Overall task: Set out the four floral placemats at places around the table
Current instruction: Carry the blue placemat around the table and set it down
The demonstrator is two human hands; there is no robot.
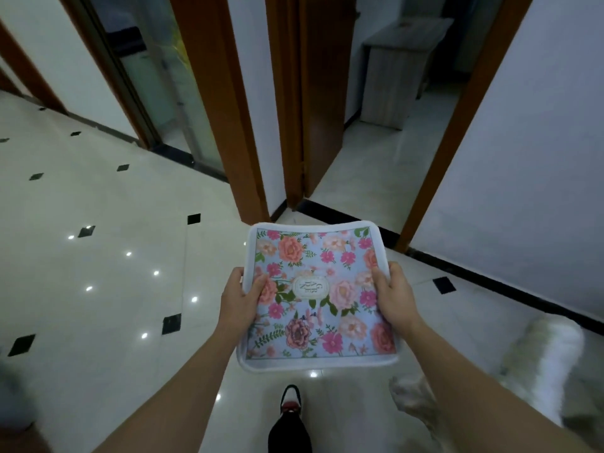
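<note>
Grip set: our left hand [240, 300] and right hand [394, 297] clasp opposite edges of the floral placemats [322, 299], held before the wooden door frame [212, 93]; light, soft, likely floppy, so we support both sides.

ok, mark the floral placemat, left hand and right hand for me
floral placemat [310, 287]: head view, oval label at its centre.
left hand [239, 302]: head view, back of the hand.
right hand [397, 297]: head view, back of the hand.
</note>
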